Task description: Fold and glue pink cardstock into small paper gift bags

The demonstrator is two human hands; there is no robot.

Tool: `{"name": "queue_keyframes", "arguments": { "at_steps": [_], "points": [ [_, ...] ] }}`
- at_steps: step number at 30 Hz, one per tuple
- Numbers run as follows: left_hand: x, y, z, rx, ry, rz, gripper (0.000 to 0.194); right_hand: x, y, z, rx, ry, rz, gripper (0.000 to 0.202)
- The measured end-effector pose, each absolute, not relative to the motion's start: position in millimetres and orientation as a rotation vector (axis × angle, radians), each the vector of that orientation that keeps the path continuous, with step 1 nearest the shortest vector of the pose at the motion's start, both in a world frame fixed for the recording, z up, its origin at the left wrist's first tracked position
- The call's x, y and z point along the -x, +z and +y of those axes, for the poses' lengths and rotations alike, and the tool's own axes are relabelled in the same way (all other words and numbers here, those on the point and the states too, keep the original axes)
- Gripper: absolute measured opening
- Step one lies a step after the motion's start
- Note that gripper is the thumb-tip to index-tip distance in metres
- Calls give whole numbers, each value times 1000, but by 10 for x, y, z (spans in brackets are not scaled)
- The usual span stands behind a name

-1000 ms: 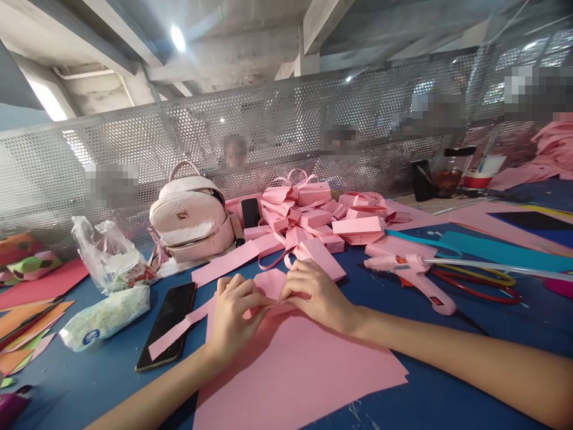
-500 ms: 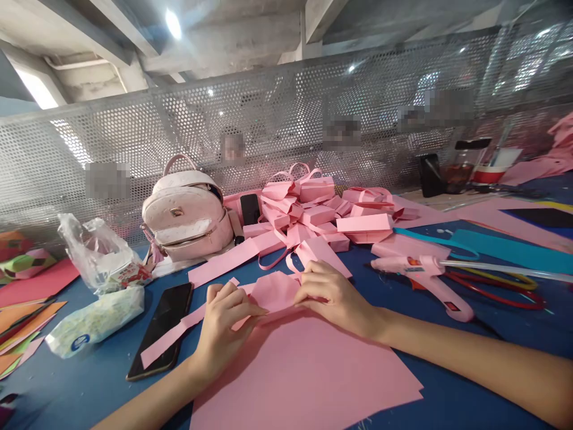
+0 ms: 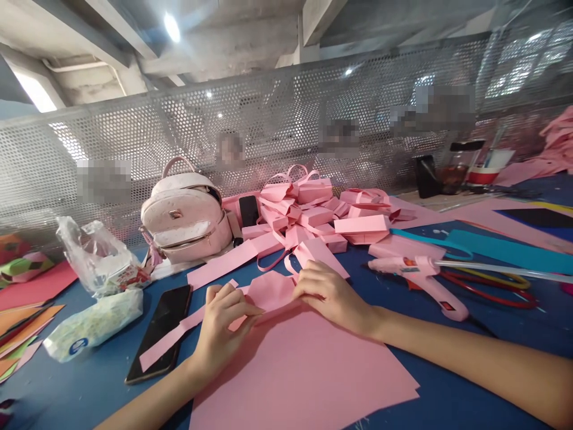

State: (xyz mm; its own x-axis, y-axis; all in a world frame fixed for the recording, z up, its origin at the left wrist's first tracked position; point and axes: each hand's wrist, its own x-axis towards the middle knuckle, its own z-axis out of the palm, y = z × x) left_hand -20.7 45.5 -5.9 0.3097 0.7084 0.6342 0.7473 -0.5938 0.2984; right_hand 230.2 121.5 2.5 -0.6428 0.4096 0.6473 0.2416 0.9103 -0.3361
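My left hand (image 3: 228, 319) and my right hand (image 3: 329, 298) pinch the two ends of a folded pink paper piece (image 3: 271, 291). Its near edge runs between my fingertips, and the fingers cover its ends. Below it, large pink paper sheets (image 3: 308, 373) lie flat on the blue table. A narrow pink strip (image 3: 163, 348) extends left from beside my left hand, across a black phone (image 3: 156, 334). Right beyond my right hand lies a pink paper piece (image 3: 323, 255). A pink glue gun (image 3: 416, 269) rests to the right, with a clear glue stick in its back.
Folded pink paper pieces (image 3: 308, 209) pile up at the back. A pink backpack (image 3: 183, 215) stands left of them, near a plastic bag (image 3: 101, 254) and a tissue pack (image 3: 94, 322). Teal paper (image 3: 510, 248) and a red cable (image 3: 492, 292) lie right. Perforated metal panels (image 3: 264, 113) border the table.
The whole view has shifted slightly. Both hands keep their pinch on the folded pink paper, with hardly any movement.
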Motion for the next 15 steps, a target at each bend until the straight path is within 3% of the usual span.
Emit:
{"name": "queue_keyframes", "arguments": {
  "at_steps": [5,7,11,15],
  "points": [
    [194,-44,431,2508,-1247,-1505,13,-2278,22,1200,518,525,-2156,8],
    [213,-43,440,2532,-1419,-1593,12,-2270,7,1205,547,555,-2097,14],
    [258,-66,497,2424,-1809,-1784,32,-2269,-30,1209,579,515,-2085,18],
    [256,-88,546,2416,-1854,-1902,32,-2269,-43,1193,562,476,-2130,21]
  ]
}}
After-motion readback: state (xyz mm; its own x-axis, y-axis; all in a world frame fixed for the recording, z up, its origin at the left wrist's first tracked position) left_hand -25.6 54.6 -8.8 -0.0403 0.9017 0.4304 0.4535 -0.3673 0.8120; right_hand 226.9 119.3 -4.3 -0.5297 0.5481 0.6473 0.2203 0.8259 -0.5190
